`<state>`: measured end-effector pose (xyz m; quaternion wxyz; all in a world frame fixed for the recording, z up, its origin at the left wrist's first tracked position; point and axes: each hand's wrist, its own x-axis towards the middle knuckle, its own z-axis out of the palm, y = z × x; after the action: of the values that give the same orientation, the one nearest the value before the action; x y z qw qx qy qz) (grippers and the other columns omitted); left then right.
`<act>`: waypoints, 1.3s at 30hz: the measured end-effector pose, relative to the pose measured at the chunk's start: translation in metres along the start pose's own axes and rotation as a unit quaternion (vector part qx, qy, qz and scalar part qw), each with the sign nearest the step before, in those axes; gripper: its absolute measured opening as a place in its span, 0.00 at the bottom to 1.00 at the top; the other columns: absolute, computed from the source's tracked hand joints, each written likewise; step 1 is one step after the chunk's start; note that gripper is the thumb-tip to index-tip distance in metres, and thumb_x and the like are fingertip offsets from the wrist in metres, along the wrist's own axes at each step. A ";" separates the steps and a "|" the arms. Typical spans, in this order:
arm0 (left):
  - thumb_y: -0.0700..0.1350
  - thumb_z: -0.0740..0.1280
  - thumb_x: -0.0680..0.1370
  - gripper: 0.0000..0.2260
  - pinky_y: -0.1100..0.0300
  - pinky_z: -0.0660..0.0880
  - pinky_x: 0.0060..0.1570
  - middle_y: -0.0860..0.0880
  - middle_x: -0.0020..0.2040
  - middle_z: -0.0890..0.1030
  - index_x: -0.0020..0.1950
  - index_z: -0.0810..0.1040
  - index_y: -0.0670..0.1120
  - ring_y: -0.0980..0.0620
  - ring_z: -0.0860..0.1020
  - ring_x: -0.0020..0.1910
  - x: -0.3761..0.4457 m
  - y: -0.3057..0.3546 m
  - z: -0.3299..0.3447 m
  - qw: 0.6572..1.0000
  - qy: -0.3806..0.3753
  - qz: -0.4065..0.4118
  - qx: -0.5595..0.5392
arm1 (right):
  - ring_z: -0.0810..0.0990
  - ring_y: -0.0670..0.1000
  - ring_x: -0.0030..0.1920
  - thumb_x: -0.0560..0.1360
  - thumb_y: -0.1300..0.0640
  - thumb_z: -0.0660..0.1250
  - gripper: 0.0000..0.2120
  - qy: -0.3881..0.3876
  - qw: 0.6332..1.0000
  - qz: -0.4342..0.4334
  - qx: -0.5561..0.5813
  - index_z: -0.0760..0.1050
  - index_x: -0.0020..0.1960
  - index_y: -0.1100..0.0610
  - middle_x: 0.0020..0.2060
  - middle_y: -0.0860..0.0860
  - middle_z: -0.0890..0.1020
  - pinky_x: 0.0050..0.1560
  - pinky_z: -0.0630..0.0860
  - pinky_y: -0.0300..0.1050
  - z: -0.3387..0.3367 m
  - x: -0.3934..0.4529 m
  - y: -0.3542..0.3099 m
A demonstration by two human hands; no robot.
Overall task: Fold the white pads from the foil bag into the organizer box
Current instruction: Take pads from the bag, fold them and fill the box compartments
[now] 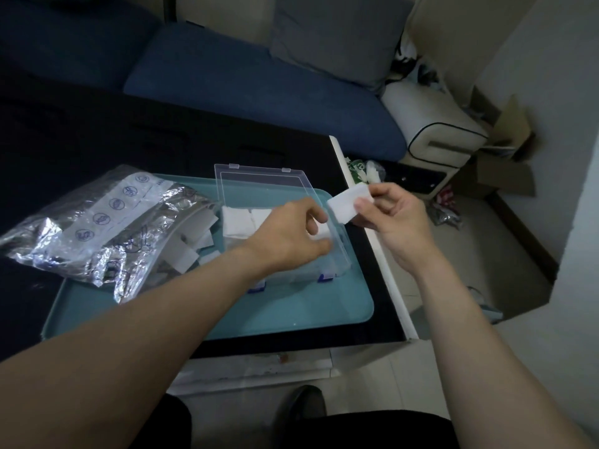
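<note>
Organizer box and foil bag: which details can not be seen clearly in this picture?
- Organizer box, head view: the left hand covers its middle, so the count of folded pads inside is unclear.
- Foil bag: crinkled foil hides how many pads remain.
- Bag label print: too small to read.
- Pad in the right hand: fingers hide its lower edge.

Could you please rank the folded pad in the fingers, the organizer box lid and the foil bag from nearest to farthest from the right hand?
From the right hand:
1. Folded white pad, pinched in its fingers.
2. Organizer box lid, to its left.
3. Foil bag, far left.
</note>
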<state>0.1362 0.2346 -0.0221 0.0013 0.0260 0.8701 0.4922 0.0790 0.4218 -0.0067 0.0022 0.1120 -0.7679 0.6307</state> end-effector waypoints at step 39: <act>0.55 0.69 0.73 0.22 0.50 0.68 0.57 0.42 0.57 0.73 0.62 0.73 0.44 0.42 0.68 0.58 -0.030 -0.047 -0.103 0.909 0.133 0.005 0.396 | 0.80 0.42 0.42 0.73 0.53 0.76 0.08 -0.254 0.911 -0.027 -0.323 0.80 0.50 0.52 0.44 0.45 0.82 0.42 0.75 0.30 0.121 -0.014 -0.040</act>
<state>0.1607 0.1207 -0.0104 -0.1271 -0.0371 0.9855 0.1065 0.1160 0.2993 0.0049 -0.1397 0.2826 -0.9009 0.2985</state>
